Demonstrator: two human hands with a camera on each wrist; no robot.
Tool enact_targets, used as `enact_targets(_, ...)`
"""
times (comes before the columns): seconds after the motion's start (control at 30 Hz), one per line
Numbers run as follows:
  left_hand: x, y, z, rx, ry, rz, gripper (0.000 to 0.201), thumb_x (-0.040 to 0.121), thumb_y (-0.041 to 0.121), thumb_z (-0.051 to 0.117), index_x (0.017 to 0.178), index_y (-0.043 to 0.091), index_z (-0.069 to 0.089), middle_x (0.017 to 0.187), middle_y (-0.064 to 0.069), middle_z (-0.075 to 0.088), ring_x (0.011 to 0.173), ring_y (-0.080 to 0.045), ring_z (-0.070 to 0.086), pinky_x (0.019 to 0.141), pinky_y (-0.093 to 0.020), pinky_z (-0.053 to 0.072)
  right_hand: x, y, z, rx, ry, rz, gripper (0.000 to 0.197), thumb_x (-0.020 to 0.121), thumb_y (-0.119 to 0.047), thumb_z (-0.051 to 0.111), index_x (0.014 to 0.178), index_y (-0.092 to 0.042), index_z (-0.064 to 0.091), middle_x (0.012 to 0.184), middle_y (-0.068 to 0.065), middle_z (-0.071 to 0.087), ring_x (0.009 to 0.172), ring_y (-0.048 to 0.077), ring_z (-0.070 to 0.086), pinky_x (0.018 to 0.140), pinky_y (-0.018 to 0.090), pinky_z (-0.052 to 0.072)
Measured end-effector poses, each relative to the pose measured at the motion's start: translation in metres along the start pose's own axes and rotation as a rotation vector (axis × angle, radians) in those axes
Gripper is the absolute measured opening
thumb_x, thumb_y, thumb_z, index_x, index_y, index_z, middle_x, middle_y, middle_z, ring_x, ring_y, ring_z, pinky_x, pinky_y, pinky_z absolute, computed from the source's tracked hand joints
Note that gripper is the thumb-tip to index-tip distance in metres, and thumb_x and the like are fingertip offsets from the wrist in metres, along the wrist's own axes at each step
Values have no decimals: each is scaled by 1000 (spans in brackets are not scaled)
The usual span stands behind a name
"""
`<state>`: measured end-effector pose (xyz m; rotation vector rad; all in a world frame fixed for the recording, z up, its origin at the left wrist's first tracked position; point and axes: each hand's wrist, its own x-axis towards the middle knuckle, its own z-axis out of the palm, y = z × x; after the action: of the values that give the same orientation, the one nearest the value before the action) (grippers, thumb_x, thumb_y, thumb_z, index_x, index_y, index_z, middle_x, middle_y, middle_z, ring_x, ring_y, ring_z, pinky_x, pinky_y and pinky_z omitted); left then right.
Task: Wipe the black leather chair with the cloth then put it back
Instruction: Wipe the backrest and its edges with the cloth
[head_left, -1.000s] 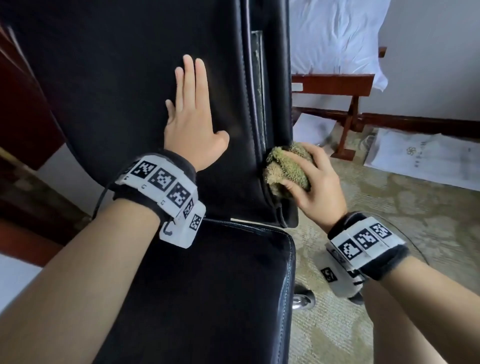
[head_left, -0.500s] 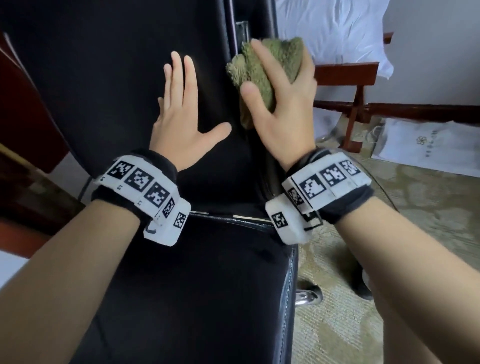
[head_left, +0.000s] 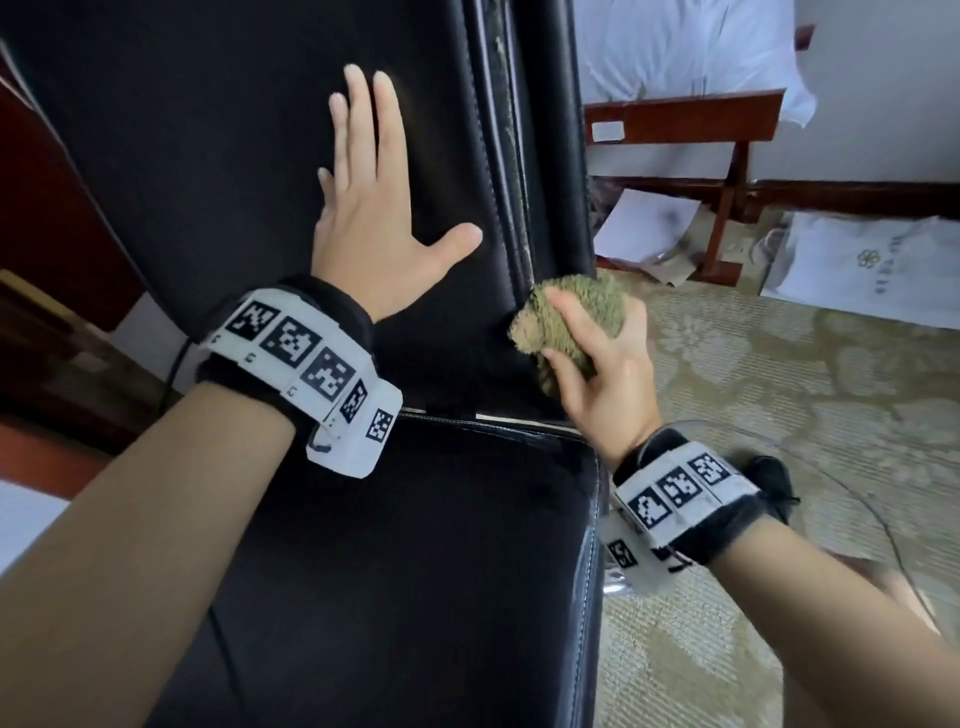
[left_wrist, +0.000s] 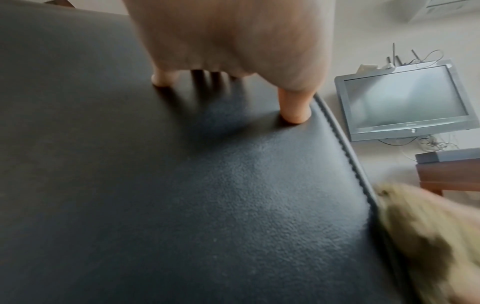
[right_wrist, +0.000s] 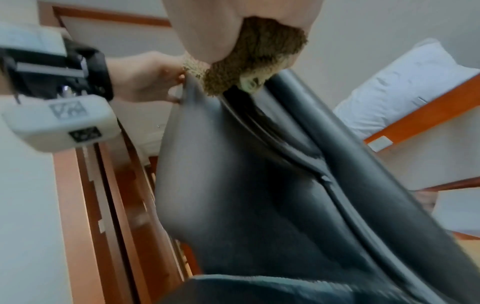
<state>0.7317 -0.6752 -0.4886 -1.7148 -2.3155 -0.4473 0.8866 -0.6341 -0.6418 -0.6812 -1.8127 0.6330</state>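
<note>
In the head view I saw the cloth (head_left: 576, 317), a bunched olive-green terry wad, right of centre in the frame, pressed against the right edge of the chair (head_left: 234, 156) back, low down, just above the gap where the back meets the seat. My right hand (head_left: 597, 364) gripped it, thumb over the near face and fingers curled round the far side. In the right wrist view the cloth (right_wrist: 262, 61) sat at the top of the frame under the palm, touching the piped seam of the chair (right_wrist: 259, 205) edge; the picture was blurred. In the left wrist view it showed only as a smeared patch (left_wrist: 428, 236) at lower right, beside the chair's stitched border.

My left hand (head_left: 374, 208) lay flat on the chair back, upper centre of the head view, fingers straight and close together, thumb spread toward the right. The left wrist view showed the fingertips (left_wrist: 294, 115) pressing into the grained leather (left_wrist: 182, 195). It held nothing.

Both wrists wore black bands with white marker tags (head_left: 296, 343).

At upper right of the head view stood a bed (head_left: 685, 47) with white linen on a red-brown wooden frame, and a patterned carpet (head_left: 805, 395) filled the right side. A grey screen (left_wrist: 405, 100) showed at the right of the left wrist view.
</note>
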Motion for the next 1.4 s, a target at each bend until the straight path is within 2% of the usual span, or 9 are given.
enact_targets(0.2,-2,1,-3,7,10,-26,105,82,46,62,148,10,-13,156,-6,-19,144,-23,-14,113,-54,10,14,-5,-32,69,94,43,41,84,-21,60,125,-13,57,114,22,47,107,-3,32,101,5,23)
enact_targets(0.3,-1,1,-4,9,10,-37,106,82,47,62,148,11,-13,156,-5,-19,144,-22,-15,113,-54,11,69,-32,-46,133,278,7,44,84,-20,62,127,-13,54,114,14,40,115,14,38,103,11,27)
enact_targets(0.43,-2,-1,-2,-6,18,-31,107,81,47,62,148,11,-12,156,-5,-19,144,-22,-14,113,-53,9,122,-56,-27,159,226,-26,45,86,-26,60,130,-18,53,118,11,35,112,14,37,99,-1,20)
enact_targets(0.8,0,-4,4,42,32,7,102,84,48,56,148,7,-12,156,-11,-17,143,-28,-14,113,-53,9,6,-14,21,137,256,94,45,84,-6,65,127,-10,54,116,21,40,104,4,39,104,6,26)
enact_targets(0.9,-1,-2,1,43,38,-11,103,84,48,57,148,9,-13,156,-9,-18,144,-26,-14,114,-51,10,-31,12,25,73,135,319,45,85,-11,66,128,-14,54,115,18,39,105,15,45,103,11,27)
enact_targets(1.03,-1,-3,2,49,12,-18,103,84,49,57,148,11,-14,156,-7,-19,144,-24,-14,114,-50,11,-82,52,16,31,-27,965,48,83,-29,67,129,-19,55,118,28,50,111,36,48,103,29,30)
enact_targets(1.17,-2,-2,2,22,19,-26,103,84,48,58,148,11,-13,156,-6,-18,144,-24,-14,114,-50,11,-68,50,7,205,214,939,58,67,-53,60,121,-32,61,110,14,64,109,25,57,101,39,42)
enact_targets(1.3,-1,-5,4,7,28,-21,103,84,48,58,148,11,-12,156,-7,-17,144,-24,-14,114,-49,9,-12,13,-1,432,327,690,44,85,-20,64,128,-22,55,113,2,57,95,-13,50,92,5,36)
enact_targets(1.4,-3,-6,5,8,41,-21,102,84,48,58,148,11,-12,156,-7,-16,144,-25,-13,114,-49,9,18,-15,13,486,329,572,46,86,-17,64,123,-38,47,115,4,41,94,-16,43,83,-9,25)
